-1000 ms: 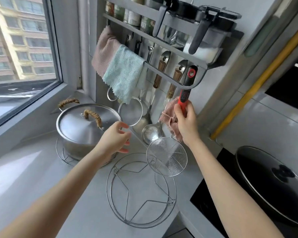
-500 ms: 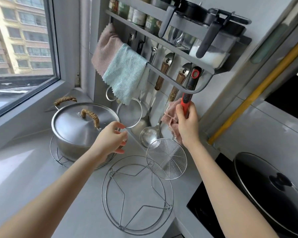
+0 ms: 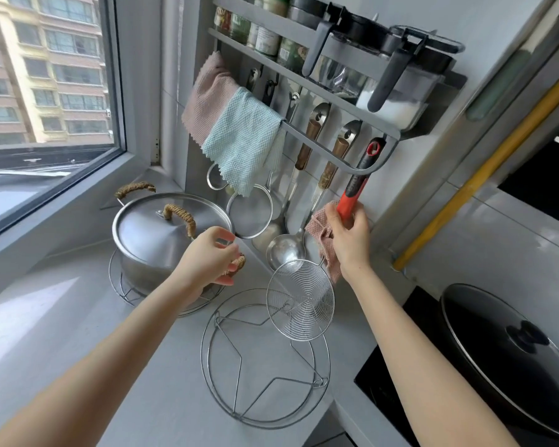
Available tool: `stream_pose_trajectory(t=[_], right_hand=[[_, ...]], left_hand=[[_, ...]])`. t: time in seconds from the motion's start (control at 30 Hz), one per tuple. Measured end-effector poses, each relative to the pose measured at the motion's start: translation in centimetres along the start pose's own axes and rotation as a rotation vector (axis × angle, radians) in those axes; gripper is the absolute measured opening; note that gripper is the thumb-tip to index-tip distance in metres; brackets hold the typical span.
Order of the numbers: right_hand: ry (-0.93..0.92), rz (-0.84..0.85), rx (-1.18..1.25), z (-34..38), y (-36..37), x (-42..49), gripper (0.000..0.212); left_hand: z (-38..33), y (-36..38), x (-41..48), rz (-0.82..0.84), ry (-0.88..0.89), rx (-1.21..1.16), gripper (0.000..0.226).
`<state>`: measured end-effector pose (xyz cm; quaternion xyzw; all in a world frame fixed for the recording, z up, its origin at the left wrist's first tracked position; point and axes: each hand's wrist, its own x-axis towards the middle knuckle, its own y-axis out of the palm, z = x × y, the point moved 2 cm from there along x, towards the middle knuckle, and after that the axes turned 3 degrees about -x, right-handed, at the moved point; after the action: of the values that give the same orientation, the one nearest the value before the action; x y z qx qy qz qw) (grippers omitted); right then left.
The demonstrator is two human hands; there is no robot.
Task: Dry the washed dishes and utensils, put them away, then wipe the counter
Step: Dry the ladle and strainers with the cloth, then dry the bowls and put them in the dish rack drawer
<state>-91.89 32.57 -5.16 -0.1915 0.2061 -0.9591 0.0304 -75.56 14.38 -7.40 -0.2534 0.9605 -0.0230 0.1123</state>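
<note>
A wire skimmer [image 3: 300, 300] with a red and black handle [image 3: 355, 187] hangs from the wall rack [image 3: 336, 156], its handle top up at the rack's rail. My right hand [image 3: 351, 240] grips the red handle together with a crumpled pink cloth [image 3: 326, 240]. My left hand [image 3: 211, 260] curls its fingers round the rope-wrapped side handle [image 3: 238, 263] of a lidded steel pot [image 3: 162, 233], which stands on a wire trivet [image 3: 123, 285] at the left.
A second wire trivet [image 3: 265, 359] lies on the grey counter [image 3: 78, 333]. Ladles, a sieve, a pink cloth [image 3: 207, 98] and a mint cloth [image 3: 242, 140] hang from the rack. At right, a black pan with a lid [image 3: 510, 356] sits on the cooktop. The window is at the left.
My left hand has moved down and right from the pot's lid and closed round the pot's side handle. My right hand still holds the skimmer's handle at the rack.
</note>
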Motion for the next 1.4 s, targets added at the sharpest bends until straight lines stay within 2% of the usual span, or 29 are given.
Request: stream_pose_trajectory(t=[0.2, 0.3, 0.37, 0.47, 0.57, 0.73, 0.9, 1.03, 1.13, 1.3, 1.4], right_hand=[[0.061, -0.079, -0.024, -0.4, -0.2, -4.1, 0.073], [0.041, -0.134, -0.023, 0.4, -0.6, -6.5, 0.058], [-0.030, -0.212, -0.199, 0.8, -1.0, -8.2, 0.052], [-0.272, -0.374, -0.584, 1.6, -1.1, -10.6, 0.045], [-0.404, -0.387, -0.644, 1.9, -0.2, -11.9, 0.039], [-0.341, -0.102, -0.368, 5.0, 3.0, -14.8, 0.041], [-0.355, 0.214, -0.112, 9.2, 8.3, -19.8, 0.040], [-0.263, 0.597, 0.173, 12.5, 12.7, -25.4, 0.035], [-0.261, 0.777, 0.276, 14.7, 15.3, -29.1, 0.033], [-0.235, 0.957, 0.362, 17.2, 18.1, -33.4, 0.034], [-0.240, 1.021, 0.357, 17.7, 18.9, -35.1, 0.036]], left_hand=[[0.2, -1.5, -1.9, -0.034, -0.013, 0.017, 0.024], [0.5, -2.6, -3.2, -0.046, -0.017, 0.025, 0.023], [0.8, -3.5, -4.3, -0.062, -0.023, 0.024, 0.025], [1.3, -4.9, -6.1, -0.086, -0.025, 0.031, 0.022], [1.6, -6.6, -8.1, -0.134, -0.037, 0.020, 0.020], [2.5, -10.4, -11.7, -0.212, -0.041, 0.045, 0.020], [4.2, -15.5, -16.3, -0.324, -0.082, 0.044, 0.020], [5.7, -21.0, -21.2, -0.487, -0.087, 0.023, 0.013], [7.4, -25.5, -25.3, -0.663, -0.081, 0.065, 0.012], [11.1, -31.5, -33.0, -0.995, -0.172, 0.634, 0.016], [14.0, -33.0, -36.2, -0.969, -0.339, 0.809, 0.022]])
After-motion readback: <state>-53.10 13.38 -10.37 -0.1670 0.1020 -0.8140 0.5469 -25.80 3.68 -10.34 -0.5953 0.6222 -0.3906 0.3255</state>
